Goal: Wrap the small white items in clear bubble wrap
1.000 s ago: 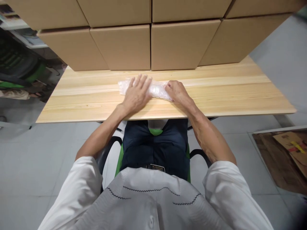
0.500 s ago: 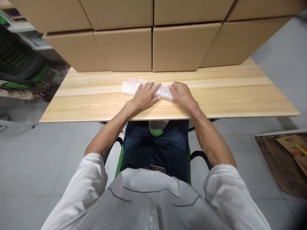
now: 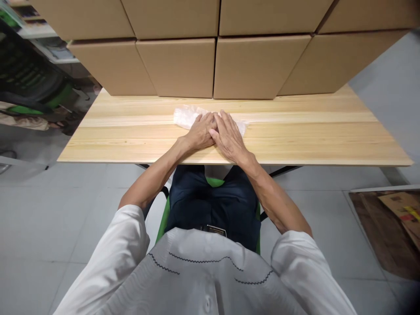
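Note:
A long, flattish bundle of whitish bubble wrap (image 3: 184,117) lies on the wooden table (image 3: 131,131), its right end showing past my fingers. My left hand (image 3: 201,131) rests flat on the middle of the bundle, fingers stretched out. Close against it, my right hand (image 3: 229,134) also lies flat on the wrap with straight fingers. The fingers of the two hands touch or slightly overlap. Whatever is inside the wrap cannot be made out, and much of the bundle is hidden beneath both hands.
Cardboard boxes (image 3: 183,68) stand stacked in two rows along the table's far side. A dark chair with green parts (image 3: 33,83) is at the left. Flattened cardboard (image 3: 398,210) lies on the floor at the right.
My right hand has let go of the bundle's right end, moved left and opened flat beside my left hand. The left hand stays on the wrap. The view has shifted slightly.

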Action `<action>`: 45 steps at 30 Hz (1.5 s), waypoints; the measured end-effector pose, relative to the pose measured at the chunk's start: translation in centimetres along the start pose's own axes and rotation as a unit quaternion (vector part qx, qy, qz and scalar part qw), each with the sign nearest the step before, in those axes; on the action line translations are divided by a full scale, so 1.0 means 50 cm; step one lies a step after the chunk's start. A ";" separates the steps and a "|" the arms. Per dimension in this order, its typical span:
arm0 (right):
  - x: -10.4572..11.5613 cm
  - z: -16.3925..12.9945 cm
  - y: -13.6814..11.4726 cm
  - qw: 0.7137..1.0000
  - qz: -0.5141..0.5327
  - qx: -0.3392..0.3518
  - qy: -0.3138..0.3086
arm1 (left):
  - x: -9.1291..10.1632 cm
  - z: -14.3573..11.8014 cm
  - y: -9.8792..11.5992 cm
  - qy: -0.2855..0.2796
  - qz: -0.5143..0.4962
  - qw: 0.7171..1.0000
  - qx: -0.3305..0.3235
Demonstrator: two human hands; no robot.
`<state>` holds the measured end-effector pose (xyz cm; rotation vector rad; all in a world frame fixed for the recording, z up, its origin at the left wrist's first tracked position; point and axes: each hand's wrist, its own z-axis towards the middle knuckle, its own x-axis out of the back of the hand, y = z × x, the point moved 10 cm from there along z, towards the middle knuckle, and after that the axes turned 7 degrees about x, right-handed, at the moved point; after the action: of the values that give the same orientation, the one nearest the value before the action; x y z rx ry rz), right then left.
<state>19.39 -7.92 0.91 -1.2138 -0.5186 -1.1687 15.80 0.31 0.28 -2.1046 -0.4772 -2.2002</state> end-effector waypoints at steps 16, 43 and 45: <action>0.016 -0.003 0.032 0.996 -0.068 0.023 -0.056 | 0.063 -0.056 -0.105 -0.021 0.104 0.992 0.074; -0.010 0.013 0.015 0.996 -0.064 0.023 -0.052 | 0.036 -0.092 -0.174 -0.002 0.049 0.997 0.060; -0.008 0.013 0.017 0.996 -0.064 0.021 -0.051 | 0.035 -0.098 -0.184 0.001 0.047 0.997 0.059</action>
<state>20.18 -7.24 0.43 -1.2239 -0.7036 -1.2015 8.62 8.05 0.26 -2.0213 -0.4859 -2.0708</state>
